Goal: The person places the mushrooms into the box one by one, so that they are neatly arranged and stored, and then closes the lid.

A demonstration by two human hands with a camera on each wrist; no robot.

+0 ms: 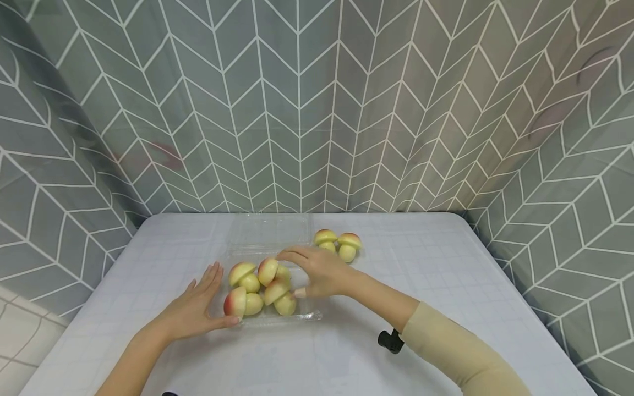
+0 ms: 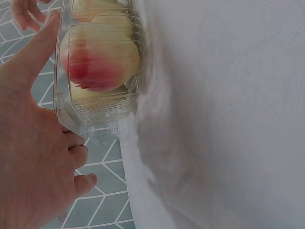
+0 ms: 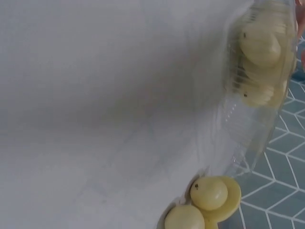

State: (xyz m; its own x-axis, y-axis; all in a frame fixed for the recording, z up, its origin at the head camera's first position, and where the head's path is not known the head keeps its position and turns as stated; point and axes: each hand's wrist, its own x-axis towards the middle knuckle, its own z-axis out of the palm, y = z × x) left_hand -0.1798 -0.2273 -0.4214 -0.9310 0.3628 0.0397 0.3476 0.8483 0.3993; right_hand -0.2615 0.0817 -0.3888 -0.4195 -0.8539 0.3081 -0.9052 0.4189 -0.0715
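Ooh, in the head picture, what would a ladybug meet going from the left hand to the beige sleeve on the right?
Left hand, four mushroom-shaped pieces inside the clear plastic box, left loose mushroom-shaped piece, right loose mushroom-shaped piece, black object, beige sleeve.

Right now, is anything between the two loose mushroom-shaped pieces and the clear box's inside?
Two things bar the loose pieces: the side wall of the clear box and the right hand over its right part. The open lid lies back, not blocking.
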